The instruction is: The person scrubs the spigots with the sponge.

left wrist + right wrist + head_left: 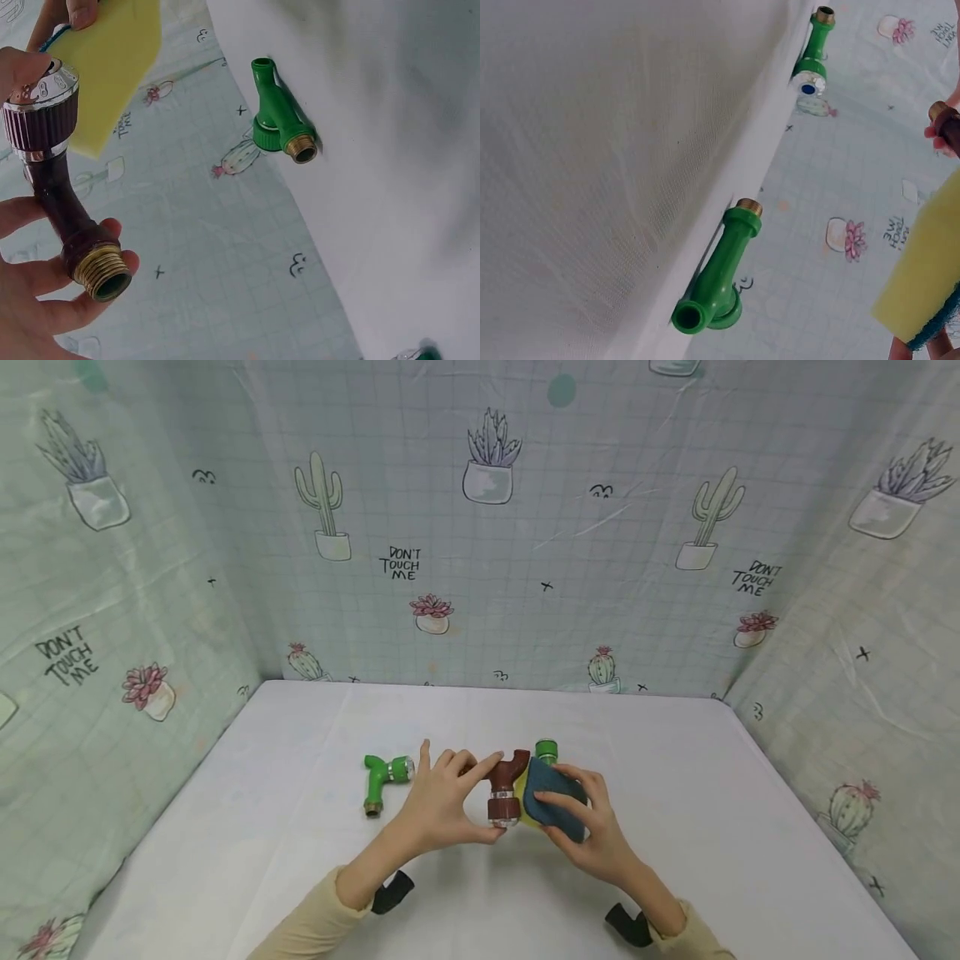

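My left hand (438, 810) holds a brown faucet (503, 783) between thumb and fingers, above the table. In the left wrist view the faucet (56, 187) has a ribbed, chrome-capped knob under the thumb and a brass threaded end by the fingers. My right hand (600, 839) grips a sponge (555, 800), yellow on one side and dark blue-green on the other. The sponge's yellow side (922, 262) faces the faucet, close beside it; whether they touch I cannot tell.
A green faucet (384, 779) lies on the white table (225, 860) left of the hands. Another green faucet (547, 748) lies behind the sponge, partly hidden. A cactus-print cloth (570, 543) hangs around the back and sides. Black curved pieces (393, 893) show at both wrists.
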`<state>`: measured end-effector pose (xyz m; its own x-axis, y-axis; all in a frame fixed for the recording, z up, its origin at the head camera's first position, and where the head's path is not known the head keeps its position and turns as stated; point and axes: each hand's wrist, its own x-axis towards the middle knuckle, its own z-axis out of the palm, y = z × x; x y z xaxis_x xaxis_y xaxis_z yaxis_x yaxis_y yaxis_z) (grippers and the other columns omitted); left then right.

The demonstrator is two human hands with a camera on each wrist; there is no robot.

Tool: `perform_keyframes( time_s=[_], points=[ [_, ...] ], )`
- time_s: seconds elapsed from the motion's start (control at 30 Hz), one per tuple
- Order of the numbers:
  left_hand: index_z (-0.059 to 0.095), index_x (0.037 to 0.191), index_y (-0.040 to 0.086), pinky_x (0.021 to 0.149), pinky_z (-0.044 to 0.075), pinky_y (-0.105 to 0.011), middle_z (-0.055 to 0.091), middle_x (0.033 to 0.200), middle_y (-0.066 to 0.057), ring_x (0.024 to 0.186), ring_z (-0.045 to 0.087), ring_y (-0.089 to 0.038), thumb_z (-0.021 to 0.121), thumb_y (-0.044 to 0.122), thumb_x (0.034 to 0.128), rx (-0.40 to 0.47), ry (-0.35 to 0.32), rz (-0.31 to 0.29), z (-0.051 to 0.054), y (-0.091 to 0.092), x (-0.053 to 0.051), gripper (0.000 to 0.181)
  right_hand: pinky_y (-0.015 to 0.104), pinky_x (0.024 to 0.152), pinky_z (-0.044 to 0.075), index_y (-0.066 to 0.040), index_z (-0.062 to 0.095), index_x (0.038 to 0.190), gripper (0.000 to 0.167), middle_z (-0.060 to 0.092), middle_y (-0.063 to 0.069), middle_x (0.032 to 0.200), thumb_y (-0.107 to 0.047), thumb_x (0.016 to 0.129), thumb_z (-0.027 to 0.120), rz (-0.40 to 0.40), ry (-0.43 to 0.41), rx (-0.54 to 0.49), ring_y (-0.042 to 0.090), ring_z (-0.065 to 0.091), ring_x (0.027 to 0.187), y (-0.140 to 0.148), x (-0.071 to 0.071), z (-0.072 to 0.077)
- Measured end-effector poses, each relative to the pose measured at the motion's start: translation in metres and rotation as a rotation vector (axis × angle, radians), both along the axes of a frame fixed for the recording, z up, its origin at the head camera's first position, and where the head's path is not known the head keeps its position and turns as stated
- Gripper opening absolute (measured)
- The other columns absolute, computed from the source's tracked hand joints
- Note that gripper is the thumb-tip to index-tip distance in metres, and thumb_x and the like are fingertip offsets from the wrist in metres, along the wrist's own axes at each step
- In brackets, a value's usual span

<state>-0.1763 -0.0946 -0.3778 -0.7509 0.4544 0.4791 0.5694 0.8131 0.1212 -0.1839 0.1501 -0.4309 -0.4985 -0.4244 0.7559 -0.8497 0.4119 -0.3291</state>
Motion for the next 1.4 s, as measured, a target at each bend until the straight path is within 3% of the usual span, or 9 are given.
perform_keyframes(
  time_s=[0.17,0.43,0.7,0.83,1.0,1.4],
  points=[
    [0.05,0.124,0.022,0.094,0.024,-0.068,0.052,0.099,0.004,0.093,0.048,-0.015,0.071,0.063,0.053,0.025,0.022,-0.001,-0.004,0.002,-0.001,0.084,0.03,0.09,0.036,-0.018,0.061,0.111,0.035,0.044,0.02,0.127,-0.024,0.077,0.069,0.003,0.005,-0.026,0.025,0.034,0.114,0.003,0.0,0.002],
    [0.051,0.121,0.014,0.096,0.025,-0.066,0.055,0.105,0.0,0.101,0.052,-0.018,0.075,0.055,0.053,0.085,-0.012,-0.021,-0.013,0.006,-0.005,0.083,0.03,0.092,0.034,-0.019,0.061,0.111,0.032,0.043,0.02,0.128,-0.034,0.084,0.06,0.045,0.05,-0.028,0.026,0.034,0.114,-0.003,0.002,0.008],
    [0.053,0.117,0.011,0.093,0.027,-0.067,0.054,0.097,0.0,0.091,0.054,-0.017,0.079,0.052,0.0497,0.105,0.065,-0.026,-0.018,0.012,-0.001,0.083,0.036,0.082,0.04,-0.021,0.062,0.112,0.032,0.044,0.017,0.127,-0.038,0.085,0.055,-0.06,0.061,0.003,0.025,0.036,0.11,-0.012,0.005,0.007],
    [0.054,0.114,0.012,0.092,0.026,-0.069,0.052,0.093,-0.001,0.089,0.052,-0.017,0.08,0.052,0.0476,0.1,0.093,-0.007,-0.021,0.015,0.0,0.082,0.039,0.08,0.043,-0.023,0.061,0.112,0.034,0.044,0.015,0.128,-0.031,0.08,0.064,-0.109,0.003,0.012,0.024,0.036,0.108,-0.015,0.006,0.009],
    [0.054,0.111,0.012,0.091,0.026,-0.069,0.051,0.09,0.0,0.084,0.051,-0.015,0.08,0.052,0.0483,0.11,0.094,-0.002,-0.022,0.018,0.002,0.078,0.04,0.079,0.043,-0.023,0.061,0.112,0.047,0.045,0.016,0.126,-0.014,0.068,0.073,-0.153,-0.062,-0.003,0.024,0.037,0.107,-0.019,0.008,0.011],
    [0.053,0.114,0.012,0.09,0.028,-0.069,0.051,0.094,0.002,0.084,0.054,-0.01,0.078,0.05,0.0521,0.227,0.001,-0.063,-0.023,0.02,0.004,0.077,0.032,0.072,0.04,-0.019,0.06,0.112,0.05,0.047,0.017,0.122,-0.006,0.065,0.074,-0.191,-0.08,-0.093,0.025,0.04,0.105,-0.024,0.007,0.016]
  ],
)
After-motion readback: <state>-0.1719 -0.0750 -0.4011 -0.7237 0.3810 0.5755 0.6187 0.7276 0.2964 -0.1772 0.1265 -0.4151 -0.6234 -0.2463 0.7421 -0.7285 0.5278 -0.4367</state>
